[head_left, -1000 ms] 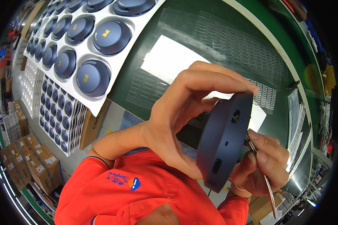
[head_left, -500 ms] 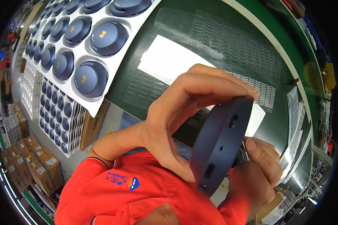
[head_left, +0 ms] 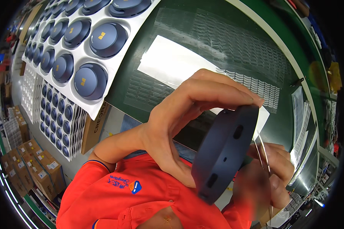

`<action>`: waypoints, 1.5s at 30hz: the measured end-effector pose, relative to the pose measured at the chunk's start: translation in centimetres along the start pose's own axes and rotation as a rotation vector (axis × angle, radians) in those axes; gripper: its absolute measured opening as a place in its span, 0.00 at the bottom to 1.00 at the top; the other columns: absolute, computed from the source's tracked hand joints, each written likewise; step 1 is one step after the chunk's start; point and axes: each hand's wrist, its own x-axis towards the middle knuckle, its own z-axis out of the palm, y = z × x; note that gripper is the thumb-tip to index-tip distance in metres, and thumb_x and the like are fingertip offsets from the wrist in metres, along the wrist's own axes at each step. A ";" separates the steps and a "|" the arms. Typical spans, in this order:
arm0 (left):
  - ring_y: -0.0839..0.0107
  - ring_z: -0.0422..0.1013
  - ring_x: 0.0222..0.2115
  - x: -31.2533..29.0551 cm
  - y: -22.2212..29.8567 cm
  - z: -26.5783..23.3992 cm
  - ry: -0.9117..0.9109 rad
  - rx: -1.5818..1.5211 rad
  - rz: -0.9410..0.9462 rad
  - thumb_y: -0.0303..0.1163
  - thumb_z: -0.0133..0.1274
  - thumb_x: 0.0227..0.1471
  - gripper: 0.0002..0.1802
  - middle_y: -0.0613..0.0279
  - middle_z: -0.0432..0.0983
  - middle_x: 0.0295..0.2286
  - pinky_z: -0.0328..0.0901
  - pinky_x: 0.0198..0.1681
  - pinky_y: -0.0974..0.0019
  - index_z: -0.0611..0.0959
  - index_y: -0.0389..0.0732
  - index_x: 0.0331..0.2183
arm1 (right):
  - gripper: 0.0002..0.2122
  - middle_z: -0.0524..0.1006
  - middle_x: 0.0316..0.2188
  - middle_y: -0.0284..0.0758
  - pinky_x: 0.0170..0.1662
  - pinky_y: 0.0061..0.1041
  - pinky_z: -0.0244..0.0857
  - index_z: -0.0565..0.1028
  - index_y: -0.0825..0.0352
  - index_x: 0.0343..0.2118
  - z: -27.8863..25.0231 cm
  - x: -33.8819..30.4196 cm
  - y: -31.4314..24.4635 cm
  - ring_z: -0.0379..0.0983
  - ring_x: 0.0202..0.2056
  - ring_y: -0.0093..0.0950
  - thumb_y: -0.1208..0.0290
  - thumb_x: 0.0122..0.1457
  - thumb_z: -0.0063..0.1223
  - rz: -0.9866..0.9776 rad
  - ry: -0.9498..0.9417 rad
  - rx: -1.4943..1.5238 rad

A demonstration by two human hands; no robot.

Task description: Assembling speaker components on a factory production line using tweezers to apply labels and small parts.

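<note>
My left hand [head_left: 162, 126] is curled round a dark blue headphone ear cup [head_left: 225, 154], fingertips on its upper rim and thumb low on its near side. The cup stands on edge, its side wall with oblong slots and a small hole facing up. Close to the cup's right side, my right hand [head_left: 281, 192] is closed on thin metal tweezers [head_left: 266, 162], whose two slender arms show as bright curved lines. Part of that hand is blurred. The cup's right face is hidden from view, and no small part can be made out at the tweezer tips.
A white moulded tray [head_left: 110, 72] of blue ear cups lies at the left. On the green table [head_left: 141, 42] are a white sheet [head_left: 166, 61] and clear sheets [head_left: 237, 42] with rows of small shapes. Stacked trays [head_left: 57, 114] and cardboard boxes [head_left: 38, 166] stand lower left.
My right hand has shifted right, away from the ear cup, turning so that more of the tweezers shows. The ear cup has dropped slightly in my left hand's grasp.
</note>
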 end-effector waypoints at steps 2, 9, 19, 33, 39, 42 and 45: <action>0.47 0.72 0.45 -0.3 0.7 -0.4 -0.002 0.006 0.009 0.31 0.52 0.56 0.19 0.35 0.68 0.43 0.71 0.49 0.58 0.66 0.31 0.45 | 0.18 0.73 0.33 0.46 0.26 0.30 0.68 0.65 0.67 0.44 0.3 -0.2 0.0 0.71 0.22 0.35 0.56 0.62 0.46 -0.081 0.005 -0.035; 0.46 0.70 0.48 -0.2 1.5 0.2 0.030 -0.144 -0.107 0.39 0.47 0.59 0.21 0.34 0.68 0.43 0.68 0.52 0.55 0.67 0.32 0.46 | 0.23 0.73 0.29 0.43 0.28 0.29 0.66 0.71 0.75 0.38 0.1 -0.4 -2.4 0.67 0.24 0.34 0.62 0.40 0.50 0.193 -0.165 -0.088; 0.47 0.72 0.45 -0.2 0.7 -0.1 0.004 0.006 -0.042 0.29 0.52 0.56 0.20 0.35 0.69 0.42 0.71 0.48 0.59 0.67 0.33 0.47 | 0.15 0.68 0.30 0.37 0.23 0.26 0.68 0.70 0.61 0.45 1.5 0.7 -0.8 0.67 0.24 0.30 0.56 0.65 0.40 0.129 0.231 -0.095; 0.48 0.73 0.45 -0.2 0.9 0.0 0.102 0.044 -0.009 0.30 0.54 0.54 0.22 0.37 0.69 0.42 0.71 0.48 0.59 0.66 0.33 0.48 | 0.17 0.75 0.33 0.37 0.29 0.22 0.74 0.74 0.64 0.37 0.9 0.2 0.2 0.73 0.32 0.27 0.53 0.56 0.54 -0.036 -0.007 -0.085; 0.47 0.72 0.45 -0.2 0.9 -0.2 0.104 0.043 -0.008 0.32 0.54 0.55 0.23 0.38 0.68 0.43 0.71 0.48 0.58 0.65 0.34 0.48 | 0.15 0.75 0.32 0.37 0.28 0.22 0.75 0.73 0.63 0.36 1.4 0.1 -0.2 0.73 0.31 0.27 0.55 0.57 0.54 -0.036 0.021 -0.138; 0.47 0.72 0.46 -0.2 0.9 -0.6 0.058 0.061 0.006 0.31 0.55 0.55 0.23 0.38 0.68 0.44 0.70 0.49 0.58 0.65 0.34 0.48 | 0.15 0.75 0.32 0.37 0.28 0.22 0.75 0.73 0.63 0.36 1.4 0.0 -0.3 0.73 0.31 0.27 0.55 0.57 0.54 -0.036 0.032 -0.145; 0.48 0.71 0.47 -0.3 0.8 -0.7 0.051 0.089 0.012 0.31 0.55 0.54 0.23 0.37 0.68 0.44 0.70 0.50 0.57 0.65 0.34 0.48 | 0.14 0.75 0.31 0.37 0.28 0.22 0.75 0.73 0.63 0.36 1.4 0.0 -0.2 0.73 0.31 0.27 0.56 0.57 0.54 -0.037 0.033 -0.145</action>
